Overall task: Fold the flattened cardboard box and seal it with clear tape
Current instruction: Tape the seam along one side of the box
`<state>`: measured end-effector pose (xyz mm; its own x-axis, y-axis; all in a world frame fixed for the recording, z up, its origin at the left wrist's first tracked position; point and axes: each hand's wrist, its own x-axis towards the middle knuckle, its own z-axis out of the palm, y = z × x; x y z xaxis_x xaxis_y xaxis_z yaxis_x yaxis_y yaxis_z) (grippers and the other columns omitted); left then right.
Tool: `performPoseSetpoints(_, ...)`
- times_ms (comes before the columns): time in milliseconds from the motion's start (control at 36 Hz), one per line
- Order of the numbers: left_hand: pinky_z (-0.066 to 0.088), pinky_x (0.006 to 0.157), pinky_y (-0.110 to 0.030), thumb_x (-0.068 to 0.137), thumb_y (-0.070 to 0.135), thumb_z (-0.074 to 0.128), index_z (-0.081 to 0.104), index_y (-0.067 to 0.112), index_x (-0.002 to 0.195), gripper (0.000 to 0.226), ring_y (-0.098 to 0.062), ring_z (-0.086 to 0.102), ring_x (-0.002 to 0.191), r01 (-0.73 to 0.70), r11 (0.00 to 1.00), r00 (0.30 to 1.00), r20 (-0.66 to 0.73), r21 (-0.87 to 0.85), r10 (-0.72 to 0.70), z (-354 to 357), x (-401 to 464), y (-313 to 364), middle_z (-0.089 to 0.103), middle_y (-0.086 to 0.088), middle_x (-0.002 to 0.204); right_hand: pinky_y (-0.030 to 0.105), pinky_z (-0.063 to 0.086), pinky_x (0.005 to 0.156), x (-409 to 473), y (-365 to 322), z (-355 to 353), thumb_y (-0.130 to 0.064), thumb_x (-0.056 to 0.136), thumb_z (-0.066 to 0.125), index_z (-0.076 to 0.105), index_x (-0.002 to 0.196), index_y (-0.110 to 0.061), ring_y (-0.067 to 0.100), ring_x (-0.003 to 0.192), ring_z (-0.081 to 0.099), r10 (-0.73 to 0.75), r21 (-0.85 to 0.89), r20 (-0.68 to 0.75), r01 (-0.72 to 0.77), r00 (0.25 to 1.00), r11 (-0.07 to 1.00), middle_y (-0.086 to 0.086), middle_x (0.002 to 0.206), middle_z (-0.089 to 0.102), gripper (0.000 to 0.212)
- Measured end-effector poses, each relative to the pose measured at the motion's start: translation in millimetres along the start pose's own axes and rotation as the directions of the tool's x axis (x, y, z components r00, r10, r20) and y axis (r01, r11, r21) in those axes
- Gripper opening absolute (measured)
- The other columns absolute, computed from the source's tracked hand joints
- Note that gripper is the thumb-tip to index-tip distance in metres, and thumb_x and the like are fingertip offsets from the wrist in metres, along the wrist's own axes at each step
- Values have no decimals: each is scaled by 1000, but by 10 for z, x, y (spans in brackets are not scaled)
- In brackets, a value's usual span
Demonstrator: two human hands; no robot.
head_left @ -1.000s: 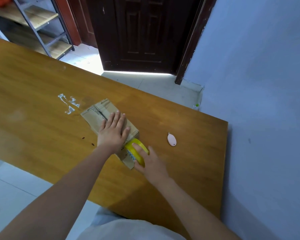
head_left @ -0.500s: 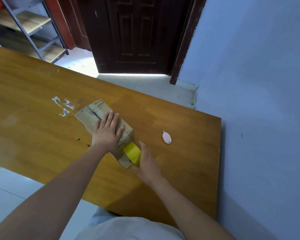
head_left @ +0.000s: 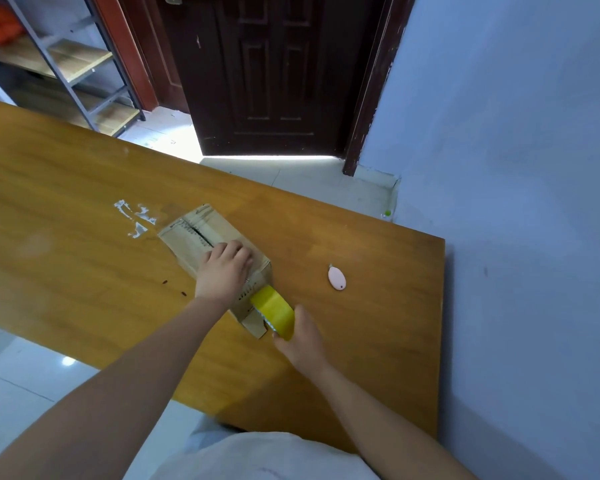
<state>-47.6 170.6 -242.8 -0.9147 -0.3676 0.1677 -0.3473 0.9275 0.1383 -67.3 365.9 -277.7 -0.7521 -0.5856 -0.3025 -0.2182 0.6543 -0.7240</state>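
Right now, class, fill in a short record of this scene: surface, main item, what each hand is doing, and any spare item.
surface: wooden table
main item: cardboard box, top seam still open at the far end
left hand: pressing down on the box top
right hand: holding a yellow tape roll at the box's near end
spare item: small pink oval object, to the right of the box, untouched
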Motion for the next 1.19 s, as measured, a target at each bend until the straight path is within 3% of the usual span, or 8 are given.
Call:
performPoseSetpoints(111,52,70,-42,92,34,34,69,7,100,45,-33,61,97,5,999,1000,21,-36,-4,-6,-87,28,64,-8,105,33,37,75,-26,-114,-10,-30,79,66,42,109,-8,27,99,51,-50,-137,18,52,999,989,8,105,52,44)
performPoseSetpoints(278,44,97,-45,95,35,33,57,4,128,51,-31,47,119,36,998,999,27,-61,-34,101,-256,50,59,-12,126,30,28,67,-4,-251,-120,-43,79,64,39,108,-11,30,100,54,-46,-336,27,52,999,941,10,107,56,50)
performPoseSetpoints(472,35,102,-43,95,38,30,54,7,131,53,-30,47,121,64,996,997,43,-55,-62,98,-244,47,57,-11,129,32,33,66,0,-332,-162,-43,79,66,38,110,-11,31,99,57,-37,-393,30,45,999,918,11,107,59,53)
performPoseSetpoints(833,41,101,-45,99,47,9,53,8,132,67,-31,50,120,57,998,993,101,-19,-55,64,-243,54,56,-10,129,33,45,73,12,-305,-199,-33,81,64,39,116,-8,32,102,62,166,-471,147,-78,975,879,10,112,61,50)
performPoseSetpoints(944,45,95,-47,97,41,28,53,10,126,49,-33,53,113,73,997,996,50,-26,-71,43,-245,109,57,-11,122,32,42,70,9,-306,-223,-35,83,62,37,120,-9,31,101,61,167,-464,153,-78,974,882,10,112,60,52)
performPoseSetpoints(1000,48,84,-46,92,25,49,51,14,115,26,-36,54,101,52,998,997,-55,-21,-53,42,-255,190,57,-13,113,33,42,69,10,-310,-236,-35,84,61,35,122,-10,31,100,62,166,-467,156,-75,974,881,10,112,60,53)
performPoseSetpoints(1056,47,76,-44,77,5,68,52,15,104,33,-35,53,92,28,1000,997,-75,-3,-28,71,-259,249,56,-12,106,32,42,68,11,-323,-246,-34,85,60,34,125,-9,31,100,62,168,-474,157,-75,973,877,10,113,61,54)
performPoseSetpoints(1194,50,70,-42,78,4,69,64,10,93,17,-34,60,86,34,999,998,-59,-18,-35,54,-279,251,62,-8,96,31,40,67,8,-327,-245,-36,85,59,33,126,-9,30,100,62,177,-471,161,-82,971,878,10,112,61,55)
